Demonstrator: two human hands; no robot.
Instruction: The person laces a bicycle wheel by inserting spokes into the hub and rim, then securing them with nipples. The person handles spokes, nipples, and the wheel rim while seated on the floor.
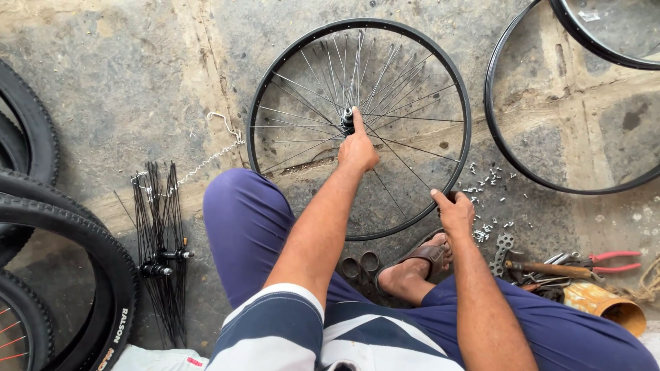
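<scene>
- The black bicycle wheel rim with thin steel spokes (462,141) lies flat on the grey concrete floor (137,82), just beyond the seated person's knees.
- The left hand (357,148) reaches to the middle of the wheel, fingers closed around the small dark metal hub (348,120) where the spokes meet.
- The right hand (454,211) grips the near right edge of the rim, thumb over the top.
- Just right of that hand, small silver spoke nipples (485,180) are scattered on the floor.
- Further right and nearer, red-handled pliers (614,261) lie beside a wooden-handled tool (546,268) and a rusty orange tin (605,306).
- On the left, a bundle of loose black spokes with two hubs (161,240) rests on the floor, near knobbly black tyres (103,261).
- A bare black rim (495,130) lies at the far right.
</scene>
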